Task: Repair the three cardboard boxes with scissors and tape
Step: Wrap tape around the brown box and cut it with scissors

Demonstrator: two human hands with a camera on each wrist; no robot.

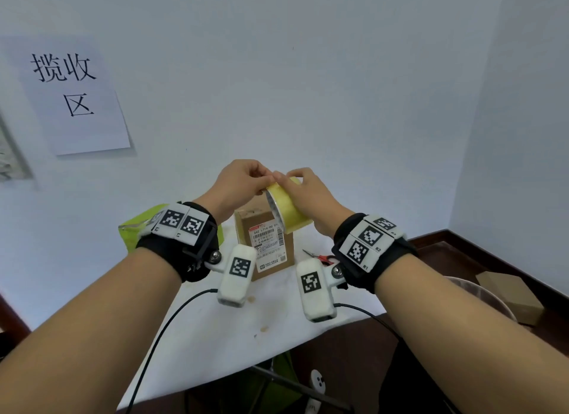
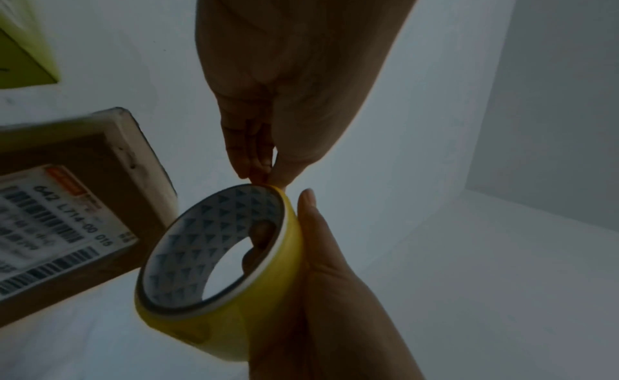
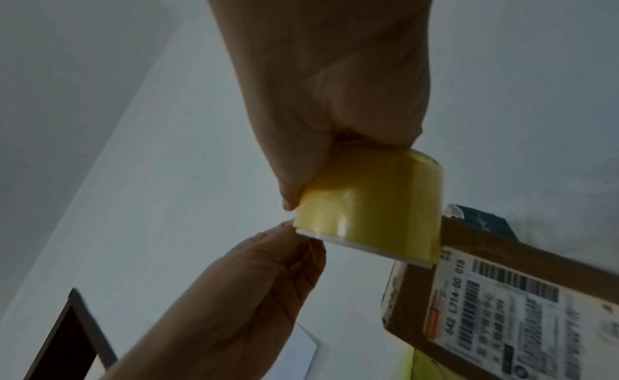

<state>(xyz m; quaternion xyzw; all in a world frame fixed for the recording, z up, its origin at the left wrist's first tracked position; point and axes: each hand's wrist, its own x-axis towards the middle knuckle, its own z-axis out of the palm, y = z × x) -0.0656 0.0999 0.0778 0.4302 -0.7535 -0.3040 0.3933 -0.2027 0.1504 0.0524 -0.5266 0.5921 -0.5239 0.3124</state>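
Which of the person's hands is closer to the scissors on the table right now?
Right. The right hand, gripping the tape roll, is above the scissors; the left hand is farther left.

Your white worktop (image 1: 215, 327) carries a labelled cardboard box (image 1: 271, 247) standing upright at its middle. Just right of that box lie red-handled scissors (image 1: 320, 257); left of it sits a yellow-green object (image 1: 135, 232), and faint stains lie nearer you.
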